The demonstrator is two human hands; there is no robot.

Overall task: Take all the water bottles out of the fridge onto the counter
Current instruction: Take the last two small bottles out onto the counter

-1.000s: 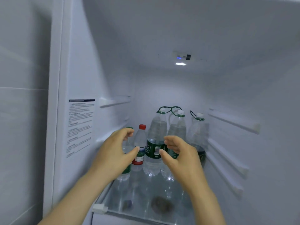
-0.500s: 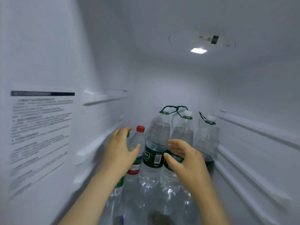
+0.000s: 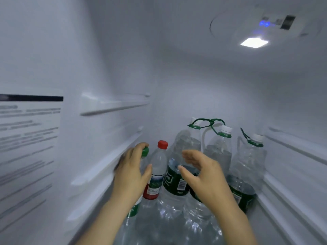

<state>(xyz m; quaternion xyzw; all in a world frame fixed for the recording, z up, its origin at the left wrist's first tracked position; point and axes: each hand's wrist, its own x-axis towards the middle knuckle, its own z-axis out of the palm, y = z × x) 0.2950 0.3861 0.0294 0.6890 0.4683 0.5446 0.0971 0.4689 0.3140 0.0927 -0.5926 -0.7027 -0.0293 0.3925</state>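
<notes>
Fridge [image 3: 115,59], left wall: printed sticker [image 3: 30,131]. Left hand [image 3: 131,175] grasps small green-cap bottle [image 3: 145,151] on shelf [image 3: 154,228]. Red-cap bottle [image 3: 158,163] just beside it. Right hand [image 3: 208,179] released, fingers spread, holding nothing, in front of three big handled bottles [image 3: 189,144].

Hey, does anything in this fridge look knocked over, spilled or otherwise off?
Nothing stands out. The green-capped bottle, the red-capped bottle and the three big bottles all look upright with caps on, and no spill shows on the shelf.
</notes>
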